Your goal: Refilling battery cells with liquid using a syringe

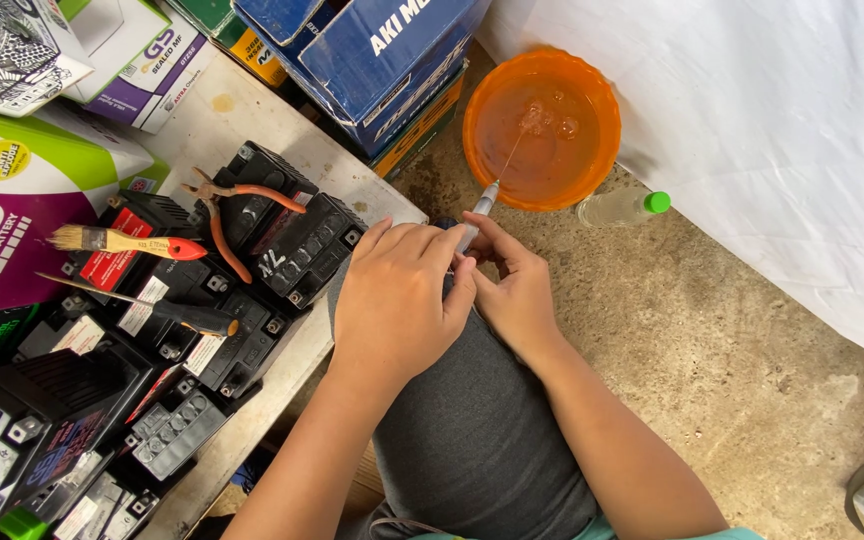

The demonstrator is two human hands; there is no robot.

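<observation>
insp. note, head view. both hands meet over the lap at frame centre, w/ a small syringe (479, 212) between them. left hand (397, 300) lies on top, fingers (422, 248) curled together over the barrel; right hand (517, 290) comes in from 4 o'clock, fingers pinched on the barrel's rear end. syringe nozzle sticks out at 1 o'clock from the hands, pointing at the orange bowl (592, 90) on the concrete floor (712, 340); a thin thread of liquid seems to run from the tip to the bowl, which holds clear fluid w/ bubbles.

handling, judged: syringe is light, stiff plastic, narrow and prob. wet, so slippery. best hold is on the barrel mid-body w/ a pinch, clear of the tip; plunger end can't be seen, hidden by the hands. bowl is thin-walled, liquid would slop if nudged.

surroundings: clear bottle w/ green cap (624, 207) lies just beside the bowl at its 5 o'clock. bench (252, 130) at 9 o'clock carries black batteries (297, 245), pliers w/ orange grips (227, 205), a red-handled brush (122, 241), a screwdriver (167, 312). blue cartons (372, 60) stacked at 12 o'clock.
</observation>
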